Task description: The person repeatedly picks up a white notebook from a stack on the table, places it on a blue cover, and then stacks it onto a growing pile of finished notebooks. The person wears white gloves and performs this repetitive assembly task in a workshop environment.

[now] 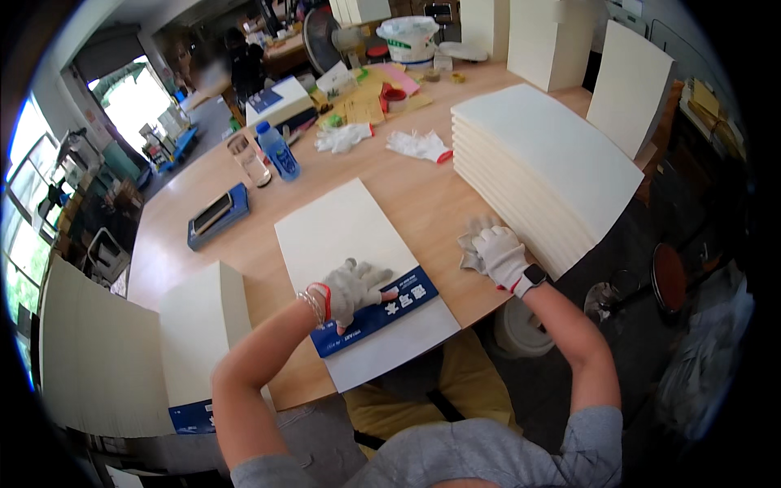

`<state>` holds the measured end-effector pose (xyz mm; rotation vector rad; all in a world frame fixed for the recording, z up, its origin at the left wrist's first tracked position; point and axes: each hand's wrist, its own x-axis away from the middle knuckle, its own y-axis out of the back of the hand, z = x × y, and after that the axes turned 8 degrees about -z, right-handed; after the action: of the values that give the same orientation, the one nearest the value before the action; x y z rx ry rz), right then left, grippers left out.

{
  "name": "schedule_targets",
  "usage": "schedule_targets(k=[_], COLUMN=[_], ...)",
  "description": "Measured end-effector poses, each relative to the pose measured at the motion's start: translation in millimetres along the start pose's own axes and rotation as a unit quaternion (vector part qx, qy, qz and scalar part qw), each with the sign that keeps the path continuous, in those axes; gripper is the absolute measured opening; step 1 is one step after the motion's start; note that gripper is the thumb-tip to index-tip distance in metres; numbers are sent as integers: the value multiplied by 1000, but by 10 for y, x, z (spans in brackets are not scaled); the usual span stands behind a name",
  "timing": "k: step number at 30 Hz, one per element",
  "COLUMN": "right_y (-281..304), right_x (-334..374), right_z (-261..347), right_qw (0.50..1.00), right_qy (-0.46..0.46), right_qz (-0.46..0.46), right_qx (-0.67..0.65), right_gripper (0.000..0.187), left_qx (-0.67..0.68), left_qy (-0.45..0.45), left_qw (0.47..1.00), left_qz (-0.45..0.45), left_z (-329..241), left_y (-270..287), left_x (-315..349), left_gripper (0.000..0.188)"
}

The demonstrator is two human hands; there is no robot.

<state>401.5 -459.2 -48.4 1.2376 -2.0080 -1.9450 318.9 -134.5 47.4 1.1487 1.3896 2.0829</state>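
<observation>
A pad of off-white paper point(346, 228) lies in front of me with a blue printed band point(374, 317) across its near part. Below the band, a white sheet end reaches the table edge. My left hand point(351, 291), in a white glove with bare fingertips, rests on the band with its fingers spread. On the table to the right, my gloved right hand point(500, 254) has its fingers curled over a crumpled greyish thing point(472, 244), partly hidden and blurred. Beside that hand rises a tall stack of white pads point(545, 154).
At the left stand banded paper stacks point(199, 333). Farther off are a phone point(214, 211) on a blue box, a clear bottle point(249, 160), a blue bottle point(278, 152), loose white gloves point(419, 145) and a white bucket point(408, 39). A red stool point(669, 277) stands right.
</observation>
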Motion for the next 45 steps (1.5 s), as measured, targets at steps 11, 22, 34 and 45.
schedule_targets(k=[11, 22, 34, 45], right_y=[-565, -841, 277, 1116], right_x=[-812, -1601, -1416, -1729], right_z=[898, 932, 2361, 4292], right_qw=[781, 622, 434, 727], right_qy=[-271, -275, -136, -44], right_qz=[218, 185, 52, 300], right_qx=[-519, -710, -889, -616], right_gripper=[60, 44, 29, 60], left_qx=[673, 895, 546, 100], left_qy=[369, 239, 491, 782], left_qw=[594, -171, 211, 49], left_qz=[-242, -335, -645, -613], left_z=[-1150, -1191, -1850, -1788], left_y=[-874, -912, -987, -2206], left_x=[681, 86, 1820, 3233], left_gripper=[40, 48, 38, 77])
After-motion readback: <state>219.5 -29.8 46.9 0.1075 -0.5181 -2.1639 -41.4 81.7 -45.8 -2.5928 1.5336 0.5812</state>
